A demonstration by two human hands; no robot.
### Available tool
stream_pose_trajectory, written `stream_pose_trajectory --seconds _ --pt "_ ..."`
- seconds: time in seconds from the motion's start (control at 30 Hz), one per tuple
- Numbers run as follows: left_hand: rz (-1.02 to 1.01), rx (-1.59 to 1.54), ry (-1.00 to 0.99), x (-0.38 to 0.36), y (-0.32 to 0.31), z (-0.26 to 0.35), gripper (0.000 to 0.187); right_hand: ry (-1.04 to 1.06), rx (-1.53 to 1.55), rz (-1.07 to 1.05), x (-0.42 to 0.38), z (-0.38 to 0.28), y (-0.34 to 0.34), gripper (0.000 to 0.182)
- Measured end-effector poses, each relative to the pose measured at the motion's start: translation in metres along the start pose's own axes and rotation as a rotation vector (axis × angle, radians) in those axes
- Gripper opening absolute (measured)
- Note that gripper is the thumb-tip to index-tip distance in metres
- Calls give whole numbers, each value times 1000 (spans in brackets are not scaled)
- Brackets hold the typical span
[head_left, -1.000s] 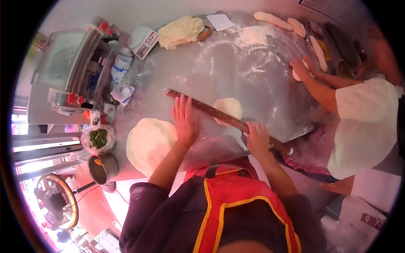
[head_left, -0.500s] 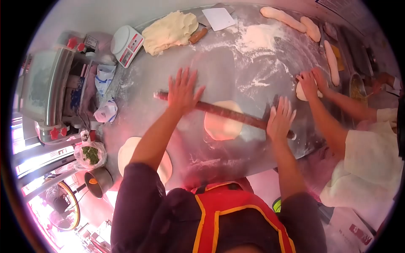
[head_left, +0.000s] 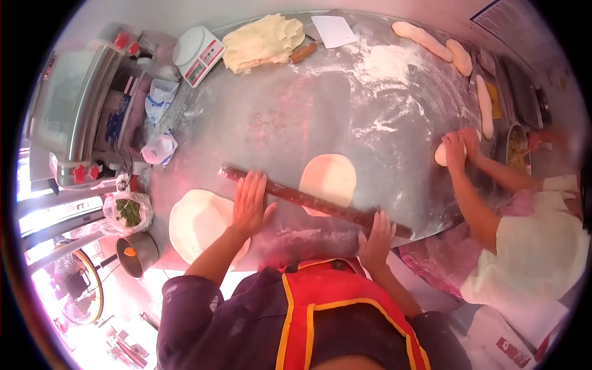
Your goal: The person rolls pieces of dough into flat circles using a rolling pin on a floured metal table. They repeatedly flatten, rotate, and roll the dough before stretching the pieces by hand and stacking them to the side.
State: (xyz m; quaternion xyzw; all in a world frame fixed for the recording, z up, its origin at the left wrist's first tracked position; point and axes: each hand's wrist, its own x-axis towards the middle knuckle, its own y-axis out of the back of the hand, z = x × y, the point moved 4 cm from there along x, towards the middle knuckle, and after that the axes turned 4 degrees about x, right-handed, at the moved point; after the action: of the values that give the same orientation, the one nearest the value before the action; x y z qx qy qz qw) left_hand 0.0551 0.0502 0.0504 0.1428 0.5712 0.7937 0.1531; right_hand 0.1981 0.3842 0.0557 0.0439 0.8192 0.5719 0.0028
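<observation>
A dark reddish rolling pin (head_left: 296, 198) lies slantwise across the lower part of a flat round of dough (head_left: 330, 179). On its left part rests my left hand (head_left: 250, 203), flat, with the fingers stretched out. My right hand (head_left: 377, 239) touches the pin near its right end, palm down and fingers extended. Neither hand wraps round the pin. A larger flattened dough round (head_left: 200, 225) lies left of my left hand, at the near table edge, partly covered by my forearm.
A co-worker's hands (head_left: 457, 147) press a dough piece at the right. At the back are a white scale (head_left: 198, 55), a large dough mass (head_left: 262, 43), a scraper (head_left: 303, 53) and a white card (head_left: 333, 31). Dough rolls (head_left: 422, 40) and a filling tray (head_left: 517, 148) stand right.
Both my hands have drawn the rolling pin toward my body, from the upper part of the dough round to its lower part. The view has also shifted a little.
</observation>
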Motion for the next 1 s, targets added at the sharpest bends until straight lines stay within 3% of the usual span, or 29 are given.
stream_pose_trajectory --seconds 0.07,0.17,0.23,0.33,0.5,0.53,0.57,0.67,0.73,0.8,0.87,0.97,1.0 --pt "-9 24 4 8 -5 -1 72 3 19 48 25 6 -1 62" --pt "-7 148 -5 101 -17 -11 70 7 -167 109 109 29 -4 59" --pt "141 281 -11 159 -12 -7 69 -25 -200 161 168 45 0 59" --pt "162 223 6 147 -16 -7 71 3 -156 159 159 47 -2 62" --pt "34 13 -75 23 5 -5 68 143 13 80 19 10 -3 63" --pt "3 -3 -106 11 7 -4 68 64 129 27 28 10 -7 62" --pt "190 24 -207 16 10 -3 45 -16 243 -27 57 16 -14 61" --pt "-97 -8 -250 38 -2 -9 23 -71 672 1 169 17 -53 64" --pt "36 49 -290 19 15 10 14 -321 721 -378 215 -25 -55 52" --pt "76 95 -289 -2 36 22 9 -86 492 -774 244 -61 -81 39" --pt "28 103 -237 -28 47 36 10 409 187 -742 235 -129 -99 31" --pt "23 85 -195 -48 47 41 9 681 204 -488 204 -193 -97 33" --pt "19 79 -187 -54 47 40 9 531 330 -418 206 -181 -98 32"
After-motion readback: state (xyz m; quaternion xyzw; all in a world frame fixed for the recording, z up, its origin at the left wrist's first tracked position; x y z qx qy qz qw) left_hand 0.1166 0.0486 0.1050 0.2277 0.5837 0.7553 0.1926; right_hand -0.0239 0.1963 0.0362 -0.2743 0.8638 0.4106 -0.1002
